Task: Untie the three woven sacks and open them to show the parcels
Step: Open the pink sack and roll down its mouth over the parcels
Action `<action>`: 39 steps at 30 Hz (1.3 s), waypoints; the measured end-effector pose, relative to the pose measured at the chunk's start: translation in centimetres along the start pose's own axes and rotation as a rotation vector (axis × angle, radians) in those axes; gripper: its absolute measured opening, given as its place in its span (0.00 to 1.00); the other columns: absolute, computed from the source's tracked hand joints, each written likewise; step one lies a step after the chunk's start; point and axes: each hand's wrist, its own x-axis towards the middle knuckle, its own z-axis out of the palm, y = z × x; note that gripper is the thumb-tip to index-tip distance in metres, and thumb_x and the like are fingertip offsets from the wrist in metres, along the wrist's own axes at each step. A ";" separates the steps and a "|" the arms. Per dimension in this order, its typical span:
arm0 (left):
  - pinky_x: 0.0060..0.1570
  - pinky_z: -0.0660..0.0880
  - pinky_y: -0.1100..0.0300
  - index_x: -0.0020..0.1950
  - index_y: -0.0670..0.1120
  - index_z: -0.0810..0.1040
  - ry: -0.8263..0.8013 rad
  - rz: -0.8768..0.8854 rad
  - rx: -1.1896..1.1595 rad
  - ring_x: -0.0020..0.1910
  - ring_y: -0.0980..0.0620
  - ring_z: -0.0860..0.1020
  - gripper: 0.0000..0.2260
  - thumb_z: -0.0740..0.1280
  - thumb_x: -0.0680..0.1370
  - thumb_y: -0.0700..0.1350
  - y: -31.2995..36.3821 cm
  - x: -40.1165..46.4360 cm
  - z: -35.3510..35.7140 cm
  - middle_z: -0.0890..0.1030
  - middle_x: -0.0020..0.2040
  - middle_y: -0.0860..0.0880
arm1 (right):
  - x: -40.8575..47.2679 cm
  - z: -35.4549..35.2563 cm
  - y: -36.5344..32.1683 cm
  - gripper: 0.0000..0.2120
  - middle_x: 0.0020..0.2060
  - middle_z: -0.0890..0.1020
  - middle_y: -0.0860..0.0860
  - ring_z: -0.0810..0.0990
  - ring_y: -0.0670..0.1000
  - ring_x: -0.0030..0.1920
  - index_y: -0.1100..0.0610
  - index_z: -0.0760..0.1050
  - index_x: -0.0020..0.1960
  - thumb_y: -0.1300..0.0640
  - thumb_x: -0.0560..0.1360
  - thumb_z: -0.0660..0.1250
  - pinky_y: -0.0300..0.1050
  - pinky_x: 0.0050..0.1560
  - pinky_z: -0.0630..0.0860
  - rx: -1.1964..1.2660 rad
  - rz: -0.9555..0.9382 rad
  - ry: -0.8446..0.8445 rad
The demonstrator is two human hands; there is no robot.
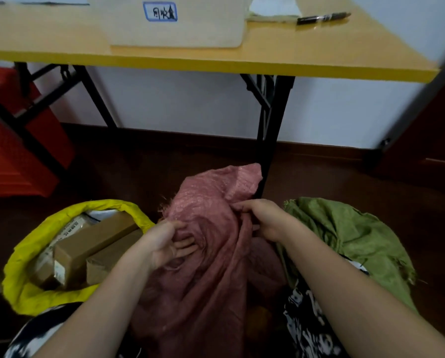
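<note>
Pink woven sack (211, 241) stands on the dark floor between the yellow sack (22, 285), already rolled open on its brown cardboard parcels (92, 244), and the green sack (345, 233), whose mouth looks loose but shows no parcels. The left hand (164, 244) curls its fingers into the pink cloth, and the right hand (265, 218) pinches a fold near the top. If both pull sideways too hard, the frayed edge may tear, or the sack may tip onto the yellow one. Room is narrow: a black table leg (270, 135) stands just behind, and both neighbours touch or nearly touch the pink sack. Upward there is free room.
</note>
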 end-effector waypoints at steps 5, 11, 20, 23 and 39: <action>0.49 0.75 0.48 0.55 0.46 0.72 -0.008 0.153 0.070 0.43 0.42 0.79 0.12 0.55 0.79 0.34 1.4 -4.7 1.0 0.78 0.45 0.41 | -4.8 -1.1 -2.0 0.13 0.38 0.82 0.57 0.79 0.53 0.31 0.61 0.81 0.47 0.62 0.64 0.65 0.36 0.29 0.72 0.050 -0.154 0.038; 0.46 0.77 0.50 0.65 0.50 0.73 -0.168 0.273 0.065 0.50 0.43 0.78 0.18 0.63 0.77 0.56 3.6 -11.8 3.3 0.73 0.66 0.46 | -10.7 -1.2 -3.9 0.14 0.40 0.78 0.55 0.75 0.53 0.39 0.58 0.77 0.46 0.60 0.62 0.63 0.45 0.40 0.71 0.117 -0.354 -0.145; 0.37 0.80 0.50 0.48 0.41 0.78 -0.204 0.327 0.205 0.37 0.45 0.82 0.05 0.63 0.78 0.41 2.3 -17.5 5.9 0.80 0.45 0.41 | -17.5 1.1 -2.9 0.22 0.60 0.80 0.54 0.78 0.52 0.60 0.60 0.77 0.62 0.73 0.73 0.57 0.42 0.62 0.73 -0.471 -0.416 -0.460; 0.25 0.78 0.57 0.45 0.42 0.76 -0.101 0.355 0.098 0.32 0.47 0.79 0.16 0.52 0.74 0.27 1.2 -16.9 5.4 0.78 0.41 0.41 | -17.9 0.2 -2.0 0.15 0.53 0.83 0.51 0.79 0.50 0.55 0.57 0.81 0.55 0.68 0.77 0.60 0.46 0.63 0.72 -0.424 -0.363 -0.487; 0.46 0.81 0.54 0.61 0.36 0.78 -0.297 0.382 0.083 0.47 0.46 0.84 0.21 0.68 0.75 0.50 -1.8 -18.1 5.4 0.84 0.51 0.39 | -15.1 1.2 -0.8 0.21 0.53 0.83 0.59 0.81 0.61 0.55 0.60 0.77 0.60 0.47 0.72 0.71 0.66 0.59 0.73 0.106 -0.196 -0.180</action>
